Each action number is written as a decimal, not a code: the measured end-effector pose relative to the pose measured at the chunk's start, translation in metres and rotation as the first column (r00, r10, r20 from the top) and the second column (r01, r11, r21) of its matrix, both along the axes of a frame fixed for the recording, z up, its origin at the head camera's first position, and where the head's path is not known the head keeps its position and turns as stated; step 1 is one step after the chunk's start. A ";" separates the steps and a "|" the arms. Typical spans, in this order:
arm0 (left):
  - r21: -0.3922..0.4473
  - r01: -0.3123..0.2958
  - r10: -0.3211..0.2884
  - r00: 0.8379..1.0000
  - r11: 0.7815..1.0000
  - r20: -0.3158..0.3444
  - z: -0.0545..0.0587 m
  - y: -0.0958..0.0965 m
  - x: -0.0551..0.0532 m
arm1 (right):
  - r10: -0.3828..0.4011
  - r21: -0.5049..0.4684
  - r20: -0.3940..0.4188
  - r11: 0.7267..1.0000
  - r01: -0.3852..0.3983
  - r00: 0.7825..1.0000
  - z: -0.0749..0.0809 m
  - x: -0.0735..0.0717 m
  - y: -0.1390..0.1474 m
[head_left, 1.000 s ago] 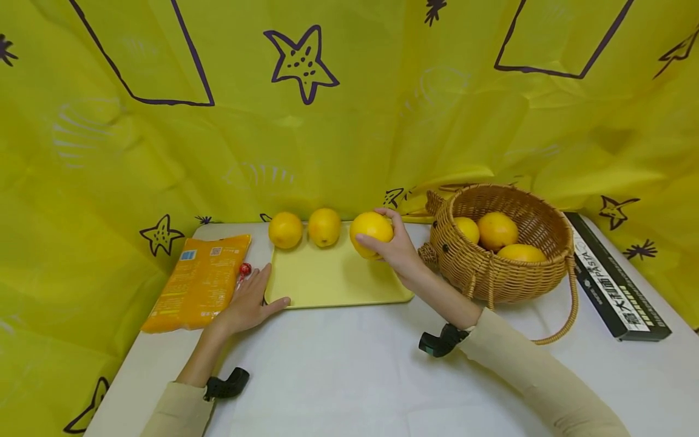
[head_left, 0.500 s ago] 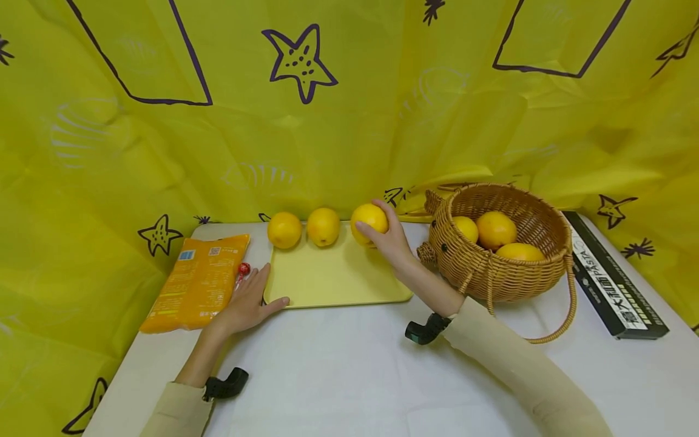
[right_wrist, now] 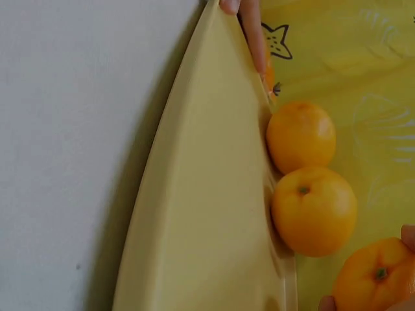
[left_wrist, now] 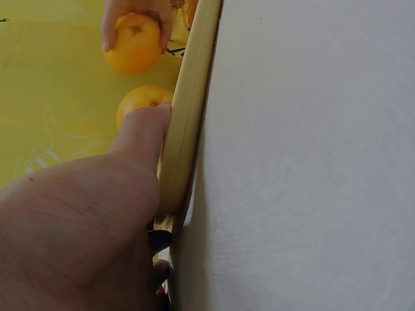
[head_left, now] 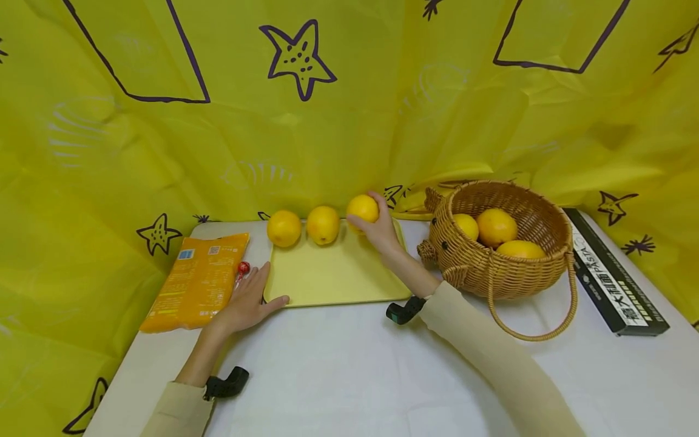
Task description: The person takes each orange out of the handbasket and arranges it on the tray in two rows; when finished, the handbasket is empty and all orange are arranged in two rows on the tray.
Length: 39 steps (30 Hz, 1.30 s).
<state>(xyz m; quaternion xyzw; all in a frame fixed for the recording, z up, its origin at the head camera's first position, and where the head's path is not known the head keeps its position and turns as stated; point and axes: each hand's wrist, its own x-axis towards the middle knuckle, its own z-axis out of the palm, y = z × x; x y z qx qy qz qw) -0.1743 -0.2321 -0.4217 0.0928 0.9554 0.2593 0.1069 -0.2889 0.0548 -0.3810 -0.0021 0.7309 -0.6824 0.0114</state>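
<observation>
My right hand (head_left: 379, 230) grips an orange (head_left: 363, 209) between thumb and fingers over the back right part of a yellow tray (head_left: 338, 279). In the right wrist view, this orange (right_wrist: 376, 278) shows its stem end. Two more oranges sit side by side along the tray's back edge, the left orange (head_left: 284, 229) near the corner and the other orange (head_left: 323, 225) close to the held one. With fingers extended, my left hand (head_left: 246, 306) rests at the tray's left edge, its thumb by the front left corner.
A wicker basket (head_left: 513, 282) holding several yellow-orange fruits stands to the right, its handle (head_left: 546, 334) hanging in front. Beyond it lies a black pasta box (head_left: 617, 273). On the left are an orange packet (head_left: 199, 282) and a red lollipop (head_left: 243, 267). A yellow printed cloth (head_left: 349, 121) hangs behind.
My right hand has carried the orange back and slightly left, closer to the two oranges at the tray's back edge. The left hand stays in place.
</observation>
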 end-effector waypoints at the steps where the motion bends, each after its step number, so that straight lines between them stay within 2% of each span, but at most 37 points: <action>1: 0.001 -0.001 0.001 1.000 1.000 0.002 0.000 0.000 0.000 | 0.000 0.018 0.001 1.000 0.000 1.000 -0.002 -0.002 -0.001; 7: -0.008 0.002 -0.002 1.000 1.000 0.004 0.000 -0.001 0.000 | -0.011 0.136 0.002 0.991 0.011 1.000 -0.016 -0.014 -0.005; 11: -0.017 -0.002 0.002 1.000 1.000 -0.007 0.000 -0.002 0.001 | 0.000 0.201 -0.037 0.979 0.007 0.999 -0.026 -0.018 -0.010; 16: -0.011 0.011 -0.011 1.000 1.000 -0.008 0.000 -0.001 0.001 | -0.033 0.278 -0.036 0.960 0.042 0.999 -0.034 -0.019 -0.015; 28: -0.015 0.001 -0.001 1.000 1.000 -0.004 0.001 0.000 -0.002 | -0.007 0.320 -0.088 0.947 0.035 0.996 -0.031 -0.025 -0.023; 39: -0.020 -0.009 0.009 1.000 1.000 -0.002 0.001 0.000 0.000 | 0.044 0.375 -0.118 0.927 0.004 0.992 -0.036 -0.023 -0.021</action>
